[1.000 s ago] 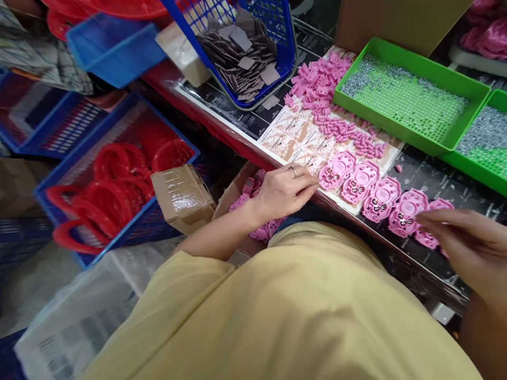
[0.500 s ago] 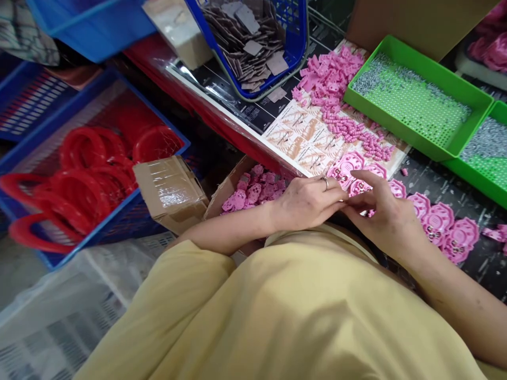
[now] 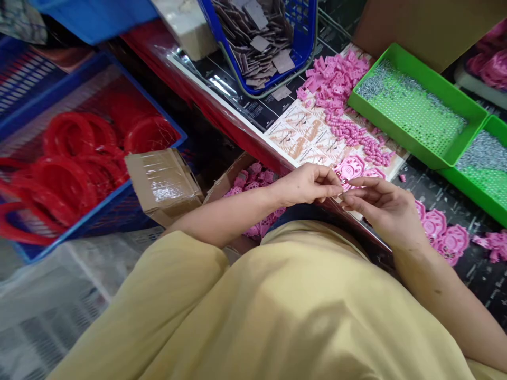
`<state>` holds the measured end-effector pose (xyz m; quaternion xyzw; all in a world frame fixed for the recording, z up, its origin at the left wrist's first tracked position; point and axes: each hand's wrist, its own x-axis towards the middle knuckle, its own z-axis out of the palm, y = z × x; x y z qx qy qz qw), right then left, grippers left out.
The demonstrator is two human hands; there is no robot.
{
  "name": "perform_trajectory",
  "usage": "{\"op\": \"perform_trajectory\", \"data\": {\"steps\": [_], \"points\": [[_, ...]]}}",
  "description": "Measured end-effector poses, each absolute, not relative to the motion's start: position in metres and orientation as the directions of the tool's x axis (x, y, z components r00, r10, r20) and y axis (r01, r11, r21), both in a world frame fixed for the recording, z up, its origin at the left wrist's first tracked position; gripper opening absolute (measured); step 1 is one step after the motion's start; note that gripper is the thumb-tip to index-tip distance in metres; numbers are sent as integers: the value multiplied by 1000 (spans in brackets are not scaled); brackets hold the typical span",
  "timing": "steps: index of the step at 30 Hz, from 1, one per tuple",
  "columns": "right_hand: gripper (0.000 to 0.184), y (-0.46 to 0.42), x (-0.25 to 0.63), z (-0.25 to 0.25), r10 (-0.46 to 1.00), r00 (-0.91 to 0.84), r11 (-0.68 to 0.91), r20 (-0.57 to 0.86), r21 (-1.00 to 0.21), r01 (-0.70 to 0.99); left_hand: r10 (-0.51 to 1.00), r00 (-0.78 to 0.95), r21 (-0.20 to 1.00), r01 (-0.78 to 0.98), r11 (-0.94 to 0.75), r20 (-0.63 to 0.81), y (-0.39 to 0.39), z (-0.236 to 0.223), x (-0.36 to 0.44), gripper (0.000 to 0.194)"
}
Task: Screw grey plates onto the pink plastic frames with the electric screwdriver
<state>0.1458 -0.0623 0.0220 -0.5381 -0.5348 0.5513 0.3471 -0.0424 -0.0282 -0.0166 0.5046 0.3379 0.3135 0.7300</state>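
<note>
Here are the hands, fingertips meeting at the worktop's [image 3: 443,192] near edge: left hand [image 3: 307,184] pinched, right hand [image 3: 390,208] thumb and fingers curled towards it. A second ago they were well apart, the right one way over at the row's right end; now it's back alongside the left, whose ring has turned out of sight. Whether anything tiny sits between those fingers, I can't tell.

Just beyond them, a pink case [image 3: 350,168] heads the row; the middle cases are hidden by the right hand, with more cases [image 3: 433,224] showing to its right. Farther out, pink beads [image 3: 356,132], then a heap of pink parts [image 3: 336,79]. Far right, a green tray [image 3: 428,121] of metal bits too small to make out; the second tray [image 3: 481,184] is cut off by the frame.
</note>
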Motion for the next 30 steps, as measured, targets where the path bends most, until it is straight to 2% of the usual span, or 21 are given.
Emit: {"op": "perform_trajectory", "data": {"steps": [2,5,8,11,14,17,19,21,23,26,30], "points": [[22,-63,146,24,973,-148,-123,-175,-945,304,825,546,951,-151,270,-148,-30,-16,-42,24],[7,-66,146,25,986,-166,82,-2,-865,496,867,488,959,-185,216,-101,-32,-17,-39,24],[8,-67,145,24,954,-226,297,198,-737,607,895,442,965,-206,160,-55,-34,-19,-37,22],[8,-68,145,21,894,-284,442,346,-587,678,915,404,973,-211,89,3,-35,-23,-35,20],[7,-66,146,18,813,-361,554,456,-417,721,917,395,991,-131,2,51,-36,-26,-35,15],[6,-63,148,16,699,-445,641,560,-215,736,908,385,981,32,-191,164,-37,-27,-40,13],[6,-60,150,16,623,-517,666,587,-51,745,875,377,901,182,-393,305,-34,-28,-46,17],[5,-56,152,17,571,-591,653,570,121,748,801,407,743,337,-578,439,-27,-29,-53,21],[7,-54,153,18,548,-645,626,532,249,739,712,497,574,427,-699,497,-17,-32,-59,26],[9,-50,152,17,530,-696,618,484,341,708,606,666,433,436,-789,434,-1,-38,-64,44],[11,-45,150,11,505,-743,645,439,380,663,542,771,388,412,-825,334,13,-41,-61,65]]}}
